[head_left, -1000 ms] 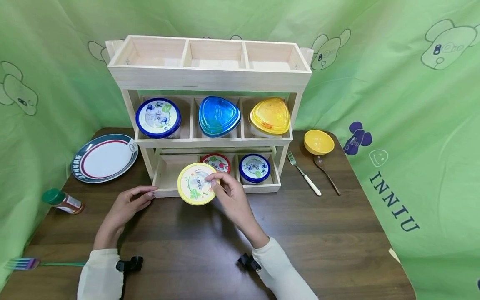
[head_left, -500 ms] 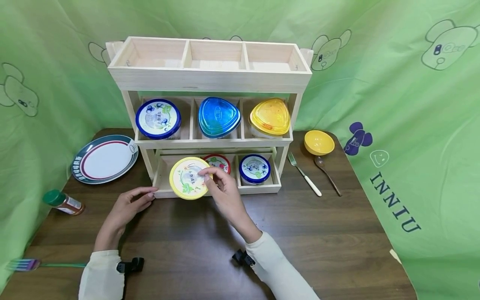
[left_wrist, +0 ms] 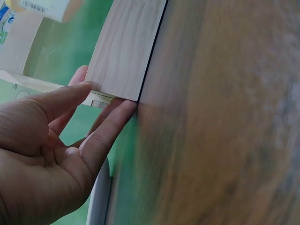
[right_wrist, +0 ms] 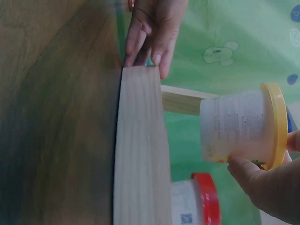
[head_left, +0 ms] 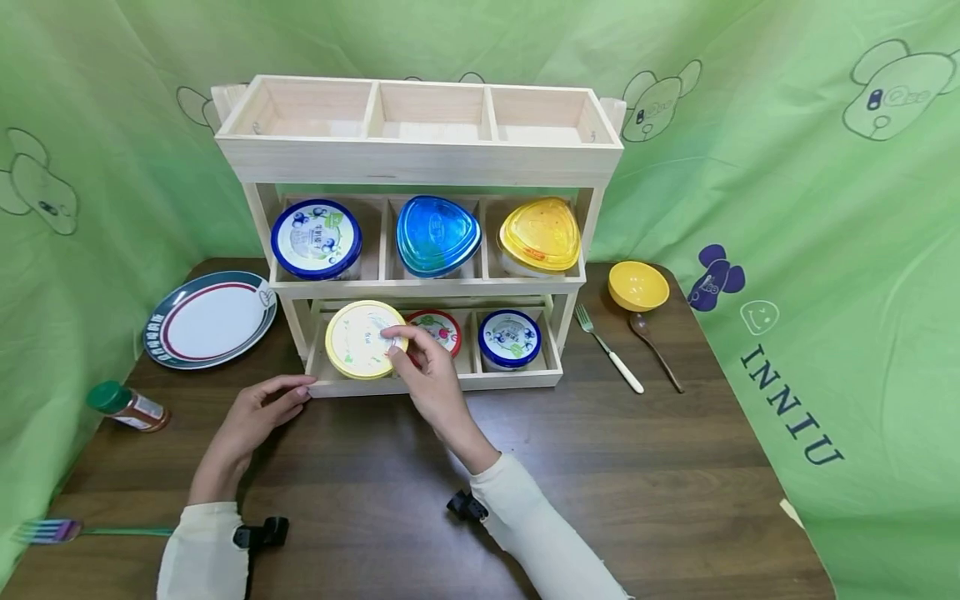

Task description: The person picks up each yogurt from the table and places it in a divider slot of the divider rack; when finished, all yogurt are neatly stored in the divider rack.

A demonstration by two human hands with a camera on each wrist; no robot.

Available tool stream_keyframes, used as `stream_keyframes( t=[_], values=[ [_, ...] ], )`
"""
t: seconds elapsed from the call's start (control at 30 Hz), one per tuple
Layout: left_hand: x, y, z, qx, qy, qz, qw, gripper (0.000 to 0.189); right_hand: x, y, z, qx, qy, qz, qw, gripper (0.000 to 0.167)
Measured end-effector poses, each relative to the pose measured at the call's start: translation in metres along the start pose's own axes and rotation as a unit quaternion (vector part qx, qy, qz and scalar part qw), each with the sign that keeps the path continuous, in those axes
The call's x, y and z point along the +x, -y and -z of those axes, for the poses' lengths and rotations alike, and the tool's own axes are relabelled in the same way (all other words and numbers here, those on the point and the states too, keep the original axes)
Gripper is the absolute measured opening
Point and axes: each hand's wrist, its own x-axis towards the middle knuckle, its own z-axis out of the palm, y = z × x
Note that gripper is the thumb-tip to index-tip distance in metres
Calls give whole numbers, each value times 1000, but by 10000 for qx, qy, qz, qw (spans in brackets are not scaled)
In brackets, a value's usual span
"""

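In the head view my right hand [head_left: 423, 367] pinches the lidded edge of a round tub [head_left: 363, 337] with a yellow lid. The tub is over the left compartment of the bottom tier; the right wrist view has its pale side [right_wrist: 234, 126] above the front board [right_wrist: 140, 140]. My left hand [head_left: 258, 417] touches the lower left front corner of the wooden rack [head_left: 420, 162] with thumb and fingertips, its fingers fairly straight. In the bottom tier, a red-lidded tub [head_left: 442, 329] stands in the middle, partly hidden by the right hand, and a blue-lidded tub [head_left: 510, 336] on the right.
The middle tier bears a larger blue-lidded tub [head_left: 315, 237], a clear-blue-lidded container [head_left: 437, 236] and a yellow-lidded one [head_left: 542, 233]. Left of the rack lie a plate [head_left: 213, 321], a spice jar [head_left: 129, 405] and a fork [head_left: 97, 531]. To its right are a bowl [head_left: 637, 286], another fork [head_left: 611, 350] and a spoon [head_left: 656, 350].
My right hand has carried the yellow-lidded tub left and back, from in front of the bottom tier to over its left compartment. The left hand stays at the corner.
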Motion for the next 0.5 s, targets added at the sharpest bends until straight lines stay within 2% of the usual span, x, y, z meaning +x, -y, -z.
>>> stream_keyframes(
  t=[0.17,0.5],
  values=[
    [1,2,0,-29,-6,41,10000,41,3,-9,-10,57,-23,94,9999,24],
    [0,1,0,-39,-28,-3,10000,42,8,-18,-20,-165,-112,-8,9998,25]
  ],
)
